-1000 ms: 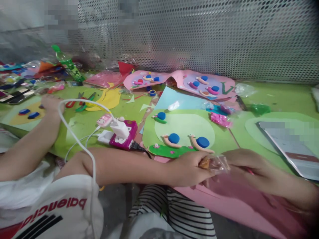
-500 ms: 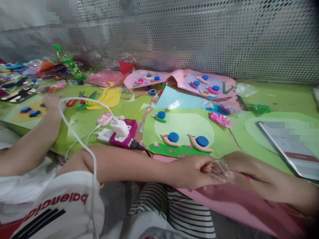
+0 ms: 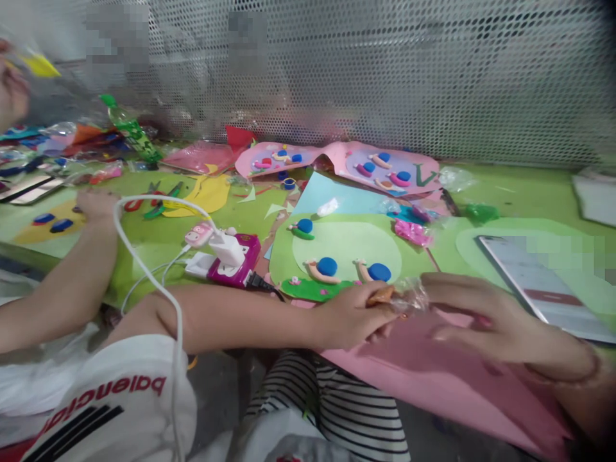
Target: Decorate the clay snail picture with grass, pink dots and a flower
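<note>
My left hand (image 3: 349, 316) is closed round a brown-orange piece in a clear crinkled wrapper (image 3: 414, 296), near the front edge of the table. To its right, my right hand (image 3: 491, 317) has its fingertips at the wrapper's far end, with thumb and fingers apart. A small pink spot shows by its palm; I cannot make out what it is. Behind my hands lies a green sheet (image 3: 418, 260) with snail shapes that have blue shells (image 3: 327, 267). A pink sheet (image 3: 433, 378) is under and in front of my hands.
A purple power strip (image 3: 240, 266) with white plugs and a looping cable is at left. A phone (image 3: 548, 289) lies at right. Another person's arm (image 3: 72, 269) rests at far left, near scissors (image 3: 163, 202). A bottle (image 3: 132, 131) and pink craft sheets (image 3: 332, 154) stand behind.
My right hand has opened and shifted right, away from my left hand. The wrapped piece has tilted up slightly. A hand with something yellow has appeared at the top left.
</note>
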A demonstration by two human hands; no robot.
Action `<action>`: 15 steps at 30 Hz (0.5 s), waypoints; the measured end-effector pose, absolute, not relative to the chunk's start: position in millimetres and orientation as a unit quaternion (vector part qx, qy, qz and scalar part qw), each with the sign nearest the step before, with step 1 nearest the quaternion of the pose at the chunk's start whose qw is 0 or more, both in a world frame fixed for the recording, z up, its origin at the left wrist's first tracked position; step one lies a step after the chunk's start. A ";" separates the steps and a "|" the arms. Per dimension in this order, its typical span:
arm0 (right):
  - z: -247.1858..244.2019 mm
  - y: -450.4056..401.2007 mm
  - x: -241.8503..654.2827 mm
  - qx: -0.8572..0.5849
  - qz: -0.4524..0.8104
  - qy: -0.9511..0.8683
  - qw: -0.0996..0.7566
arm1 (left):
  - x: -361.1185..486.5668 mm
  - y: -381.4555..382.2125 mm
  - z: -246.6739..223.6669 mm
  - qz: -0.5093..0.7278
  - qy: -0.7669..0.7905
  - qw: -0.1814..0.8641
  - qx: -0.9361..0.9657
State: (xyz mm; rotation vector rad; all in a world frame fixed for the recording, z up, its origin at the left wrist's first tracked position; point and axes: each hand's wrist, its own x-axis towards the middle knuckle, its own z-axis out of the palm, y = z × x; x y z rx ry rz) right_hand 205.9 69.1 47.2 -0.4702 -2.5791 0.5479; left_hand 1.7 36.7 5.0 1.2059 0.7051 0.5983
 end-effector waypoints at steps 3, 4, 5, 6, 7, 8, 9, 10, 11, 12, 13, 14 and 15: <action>47.1 66.8 205.6 -0.182 0.201 -0.931 0.245 | 1.1 36.1 6.5 0.247 0.305 0.734 0.554; 47.1 67.4 207.9 -0.200 0.192 -0.921 0.275 | 1.1 35.8 6.9 0.247 0.291 0.738 0.557; 47.0 68.9 211.0 -0.229 0.180 -0.903 0.315 | 1.0 35.5 7.2 0.248 0.276 0.740 0.561; 46.7 71.7 214.7 -0.277 0.172 -0.876 0.356 | 1.1 35.1 7.4 0.247 0.266 0.739 0.568; 46.1 75.6 218.3 -0.344 0.167 -0.833 0.400 | 1.2 34.7 7.5 0.245 0.259 0.735 0.576; 45.1 80.6 221.6 -0.413 0.173 -0.792 0.414 | 1.3 34.4 7.3 0.240 0.256 0.730 0.587; 43.5 86.4 224.3 -0.485 0.179 -0.754 0.406 | 1.4 34.1 6.8 0.232 0.252 0.724 0.598; 41.6 92.8 226.3 -0.534 0.174 -0.738 0.374 | 1.4 33.9 6.0 0.224 0.248 0.719 0.610; 39.4 99.4 227.8 -0.578 0.125 -0.734 0.332 | 1.5 33.8 4.8 0.220 0.243 0.712 0.622; 37.2 106.0 229.1 -0.619 0.051 -0.742 0.253 | 1.6 33.8 3.3 0.220 0.238 0.705 0.631; 35.5 112.6 230.3 -0.637 0.014 -0.739 0.221 | 1.8 33.9 1.7 0.221 0.234 0.699 0.639; 34.7 118.9 231.4 -0.638 -0.003 -0.743 0.201 | 2.1 34.1 -0.1 0.224 0.232 0.691 0.647; 35.2 125.1 232.6 -0.638 -0.025 -0.747 0.185 | 2.5 34.2 -1.8 0.225 0.227 0.688 0.652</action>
